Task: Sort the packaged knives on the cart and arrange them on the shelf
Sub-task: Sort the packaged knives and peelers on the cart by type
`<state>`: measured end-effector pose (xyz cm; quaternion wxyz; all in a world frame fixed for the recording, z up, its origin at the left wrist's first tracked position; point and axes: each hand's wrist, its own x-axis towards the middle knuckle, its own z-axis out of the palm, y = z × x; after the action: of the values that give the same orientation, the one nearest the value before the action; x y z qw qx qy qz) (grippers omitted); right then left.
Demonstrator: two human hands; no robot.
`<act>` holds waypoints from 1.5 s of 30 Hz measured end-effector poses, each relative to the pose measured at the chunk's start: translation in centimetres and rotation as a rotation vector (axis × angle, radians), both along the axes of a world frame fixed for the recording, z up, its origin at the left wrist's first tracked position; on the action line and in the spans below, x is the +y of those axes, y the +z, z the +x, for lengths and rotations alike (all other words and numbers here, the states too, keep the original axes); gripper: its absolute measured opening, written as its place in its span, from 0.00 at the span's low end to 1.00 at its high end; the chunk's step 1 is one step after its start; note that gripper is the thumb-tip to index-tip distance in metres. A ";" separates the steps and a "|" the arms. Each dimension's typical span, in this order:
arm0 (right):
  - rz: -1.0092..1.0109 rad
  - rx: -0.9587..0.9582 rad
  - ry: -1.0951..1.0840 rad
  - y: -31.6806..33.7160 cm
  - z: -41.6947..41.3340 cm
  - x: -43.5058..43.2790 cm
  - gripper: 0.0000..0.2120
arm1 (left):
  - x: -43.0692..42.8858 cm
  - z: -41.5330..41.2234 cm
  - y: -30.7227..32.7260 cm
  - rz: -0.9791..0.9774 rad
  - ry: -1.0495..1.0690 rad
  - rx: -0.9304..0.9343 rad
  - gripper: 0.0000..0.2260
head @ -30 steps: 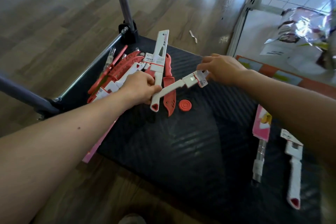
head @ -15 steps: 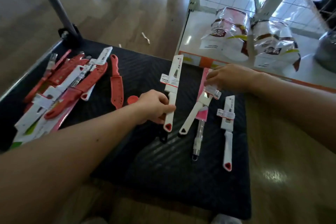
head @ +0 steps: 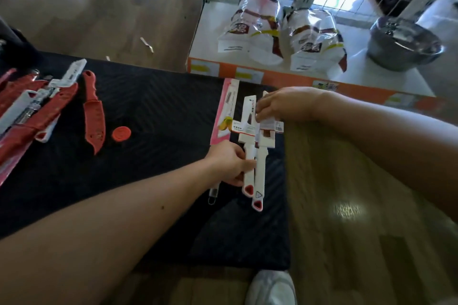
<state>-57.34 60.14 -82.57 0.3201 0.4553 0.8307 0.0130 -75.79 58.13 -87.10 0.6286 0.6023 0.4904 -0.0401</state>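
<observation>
At the cart's [head: 153, 106] right edge the left hand [head: 230, 163] grips a handle and the right hand [head: 285, 106] pinches the card tops of the white packaged knives [head: 250, 129], so sorting looks part done: red knives [head: 57, 106] lie heaped at the cart's left end, and none is on the shelf [head: 208, 37] beyond the cart.

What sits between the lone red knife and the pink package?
Head view: a small red disc near the red knife; otherwise bare black cart deck up to the pink package.
</observation>
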 end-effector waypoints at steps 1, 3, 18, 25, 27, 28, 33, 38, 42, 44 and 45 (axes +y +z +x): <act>0.000 0.017 -0.014 -0.3 0.0 -0.2 0.24 | -0.2 0.3 -0.2 -0.002 0.001 0.010 0.05; 0.007 0.042 -0.046 -0.8 0.2 -0.5 0.23 | -0.3 0.7 -0.5 -0.001 0.006 0.024 0.07; -0.001 0.068 -0.111 -3.3 -0.1 -0.5 0.22 | 0.4 1.3 -0.8 0.068 -0.184 0.205 0.10; 0.043 0.128 -0.239 -3.2 0.1 -0.9 0.25 | 0.7 1.1 -0.5 0.096 -0.189 0.202 0.11; 0.037 0.112 -0.253 -3.1 0.0 -1.1 0.26 | 0.9 1.0 -0.3 0.115 -0.198 0.204 0.12; 0.035 0.099 -0.247 -3.0 0.0 -1.1 0.26 | 1.0 1.0 -0.1 0.129 -0.200 0.200 0.11; 0.119 0.031 -0.213 -2.4 -1.5 0.3 0.27 | 3.2 0.5 1.9 0.343 -0.123 0.131 0.10; 0.133 0.041 -0.199 -1.5 -4.5 3.1 0.27 | 7.5 -3.0 3.3 0.563 -0.062 0.235 0.13; 0.139 0.047 -0.150 -1.1 -7.7 5.6 0.27 | 9.4 -7.0 2.9 0.634 -0.094 0.371 0.14; 0.153 0.062 -0.128 -0.7 -9.4 7.0 0.25 | 9.9 -9.1 2.9 0.634 -0.115 0.407 0.15; 0.164 0.064 -0.117 -0.6 -10.3 7.7 0.25 | 10.2 -10.2 3.0 0.646 -0.123 0.430 0.15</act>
<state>-67.67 67.82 -83.17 0.2553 0.5281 0.8085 0.0479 -86.00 68.34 -84.13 0.2857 0.7753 0.5614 -0.0465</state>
